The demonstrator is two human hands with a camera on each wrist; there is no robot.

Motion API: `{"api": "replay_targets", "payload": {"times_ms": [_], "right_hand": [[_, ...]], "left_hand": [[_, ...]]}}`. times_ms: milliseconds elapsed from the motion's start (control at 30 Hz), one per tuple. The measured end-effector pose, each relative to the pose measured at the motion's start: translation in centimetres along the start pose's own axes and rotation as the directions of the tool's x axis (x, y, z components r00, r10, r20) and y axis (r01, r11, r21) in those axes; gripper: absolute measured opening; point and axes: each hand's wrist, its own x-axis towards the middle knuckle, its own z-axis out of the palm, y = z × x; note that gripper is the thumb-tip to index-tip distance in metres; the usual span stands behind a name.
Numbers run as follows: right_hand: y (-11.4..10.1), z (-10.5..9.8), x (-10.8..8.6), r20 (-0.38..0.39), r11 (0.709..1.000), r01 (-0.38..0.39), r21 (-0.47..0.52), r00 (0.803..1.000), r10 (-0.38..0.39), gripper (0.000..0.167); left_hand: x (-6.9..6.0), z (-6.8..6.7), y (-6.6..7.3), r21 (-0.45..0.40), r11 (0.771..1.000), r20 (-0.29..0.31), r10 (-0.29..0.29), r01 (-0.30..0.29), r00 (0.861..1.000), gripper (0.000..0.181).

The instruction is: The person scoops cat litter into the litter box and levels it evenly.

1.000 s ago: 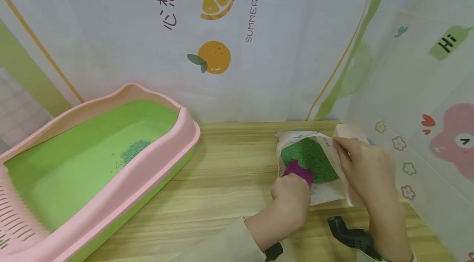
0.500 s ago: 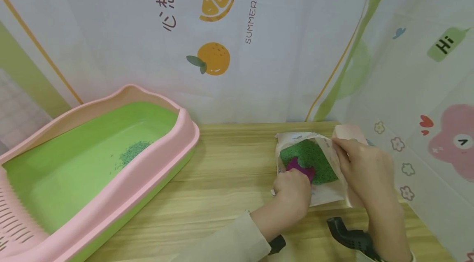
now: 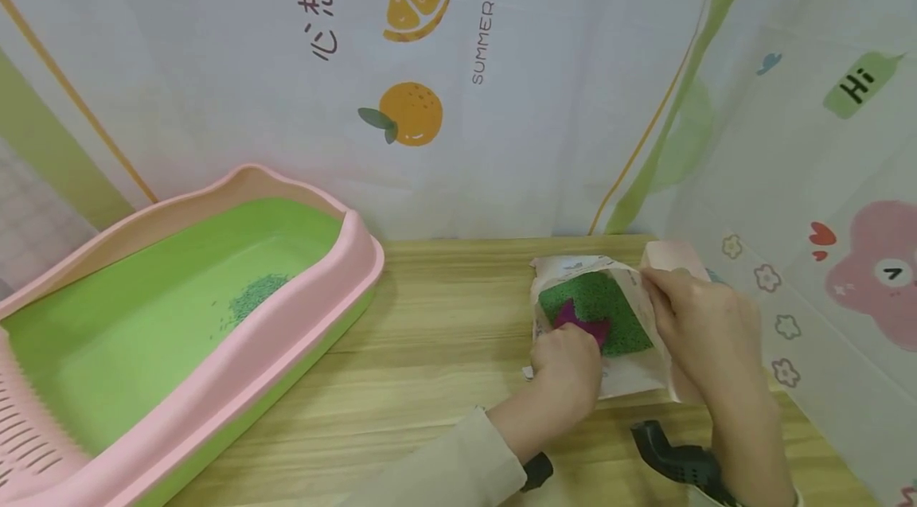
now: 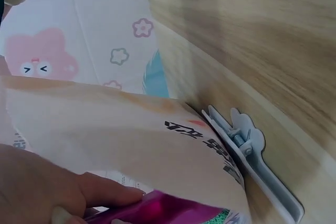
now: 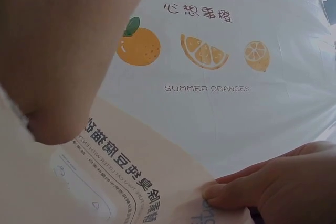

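Head view: a purple scoop (image 3: 591,329) is clasped by the left grip (image 3: 568,364) inside the bag (image 3: 637,384), among green pellets (image 3: 630,324); one side of the bag is pinched by the right grip (image 3: 705,320). Were that side released, the bag could be sagged over the scoop; by a tilted lift, pellets could be spilled onto the bench (image 3: 444,332). Most of the scoop is hidden, and the tray (image 3: 364,244) is cut off at left.
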Motion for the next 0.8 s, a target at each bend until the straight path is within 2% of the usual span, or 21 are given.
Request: {"api": "replay_targets", "payload": {"times_ms": [167, 267, 433, 567, 700, 800], "right_hand": [[-0.1, 0.0, 0.1, -0.002, 1.000, -0.002, 0.001, 1.000, 0.002, 0.007], [-0.1, 0.0, 0.1, -0.002, 1.000, -0.004, 0.000, 1.000, 0.004, 0.007], [-0.3, 0.0, 0.1, -0.013, 1.000, 0.018, -0.004, 1.000, -0.018, 0.007], [-0.3, 0.0, 0.1, -0.010, 1.000, 0.028, -0.004, 1.000, -0.029, 0.008], [-0.4, 0.0, 0.2, -0.001, 1.000, 0.024, 0.000, 1.000, -0.024, 0.008], [-0.4, -0.1, 0.1, 0.001, 1.000, 0.026, -0.003, 1.000, -0.026, 0.008]], "left_hand": [[0.3, -0.1, 0.1, -0.018, 1.000, -0.019, -0.012, 0.012, 1.000, 0.033], [0.5, -0.3, 0.1, -0.040, 0.999, 0.025, -0.005, 0.006, 1.000, 0.037], [0.8, -0.6, -0.2, -0.061, 0.998, 0.114, 0.015, -0.008, 0.993, 0.029], [1.1, -0.6, -0.7, -0.087, 0.996, 0.144, 0.047, -0.034, 0.988, 0.034], [1.3, -0.6, -1.0, -0.134, 0.990, 0.147, 0.069, -0.050, 0.987, 0.036], [1.3, -0.3, -0.7, -0.142, 0.989, 0.116, 0.068, -0.052, 0.991, 0.030]]}}
